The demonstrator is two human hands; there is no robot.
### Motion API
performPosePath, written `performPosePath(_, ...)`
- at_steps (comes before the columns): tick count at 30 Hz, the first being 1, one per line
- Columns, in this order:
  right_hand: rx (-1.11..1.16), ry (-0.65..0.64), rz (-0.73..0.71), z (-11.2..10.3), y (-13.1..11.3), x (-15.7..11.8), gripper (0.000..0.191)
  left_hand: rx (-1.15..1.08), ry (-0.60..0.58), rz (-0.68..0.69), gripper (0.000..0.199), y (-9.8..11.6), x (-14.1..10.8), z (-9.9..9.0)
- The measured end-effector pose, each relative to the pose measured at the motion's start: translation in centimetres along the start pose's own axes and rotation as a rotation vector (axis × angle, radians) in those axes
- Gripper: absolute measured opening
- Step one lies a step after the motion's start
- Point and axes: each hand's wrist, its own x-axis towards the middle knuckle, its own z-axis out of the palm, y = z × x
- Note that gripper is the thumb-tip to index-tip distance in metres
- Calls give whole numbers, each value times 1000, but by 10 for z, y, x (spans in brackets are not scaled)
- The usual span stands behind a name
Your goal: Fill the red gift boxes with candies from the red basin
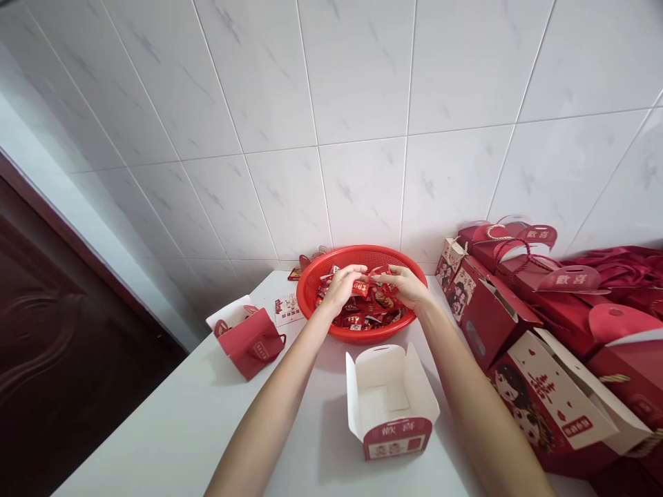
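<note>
A red plastic basket (311,290) stands against the tiled wall, filled with small red wrapped candies (370,317). Both my hands are over it. My left hand (342,286) has its fingers closed on a red candy packet (361,287). Another red packet (382,272) is pinched in my right hand (408,286), close beside the first. In front of the basket, between my forearms, an open gift box (386,400) stands upright with its flaps up. Its inside is white and bare; its front flap is red with printed characters.
At the left stands a red box (251,345) with a dark cord handle, near a printed card (287,310). Several red and cream gift boxes (549,386) crowd the right side of the white table (207,428). Dark red fabric (616,273) lies behind them. A brown door (56,331) is at far left.
</note>
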Motion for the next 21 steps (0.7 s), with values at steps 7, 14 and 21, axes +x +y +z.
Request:
performPosePath(7,14,63,-7,2,-4,-3,31,-12,-39,-71,44,-7,4,1)
performPosePath(14,23,73,8,4,-7,-5,32,29,110,29,40,-10,5,0)
performPosePath(21,9,15,5,3,-6,-5,31,-53,34,30,40,-4,0,-1)
